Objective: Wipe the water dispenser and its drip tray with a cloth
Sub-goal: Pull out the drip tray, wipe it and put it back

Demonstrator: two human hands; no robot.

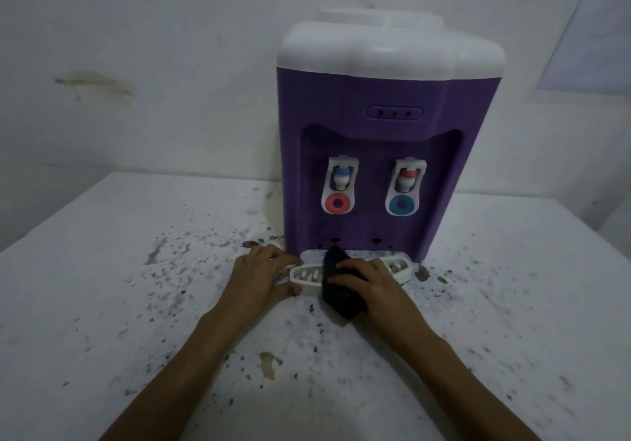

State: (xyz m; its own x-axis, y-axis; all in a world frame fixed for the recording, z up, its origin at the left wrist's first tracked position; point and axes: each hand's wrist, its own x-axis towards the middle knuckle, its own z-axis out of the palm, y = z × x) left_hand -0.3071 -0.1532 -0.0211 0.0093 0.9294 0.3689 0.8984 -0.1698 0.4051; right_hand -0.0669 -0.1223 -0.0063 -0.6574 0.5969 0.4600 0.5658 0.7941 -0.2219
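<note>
Wall (153,47): pale and plain, seen behind everything; a brownish smear is marked on it toward 10 o'clock.
Tabletop (102,269): white, heavily speckled with dark flecks and a few brown chips, the speckling thickest around the centre of the view.
Water dispenser (382,167): stood upright on the tabletop at 1 o'clock, against the wall; a purple body is capped by a white top, and an oval panel with three small dots is set above the recess.
Taps (339,189): two white taps are mounted side by side in the recess (the left one with a blue cap and a red ring, the right one with a red cap and a blue ring).
Drip tray (307,275): white and slotted, lying on the tabletop just in front of the dispenser's base, at the centre of the view; its middle is covered by the cloth.
Cloth (341,298): dark, draped across the tray's middle, one end hanging over the near edge onto the tabletop.
Right hand (370,287): laid on the cloth, with fingers curled over it, pressing it onto the tray.
Left hand (263,275): closed around the tray's left end, with fingers behind the end and thumb at the front edge.
</note>
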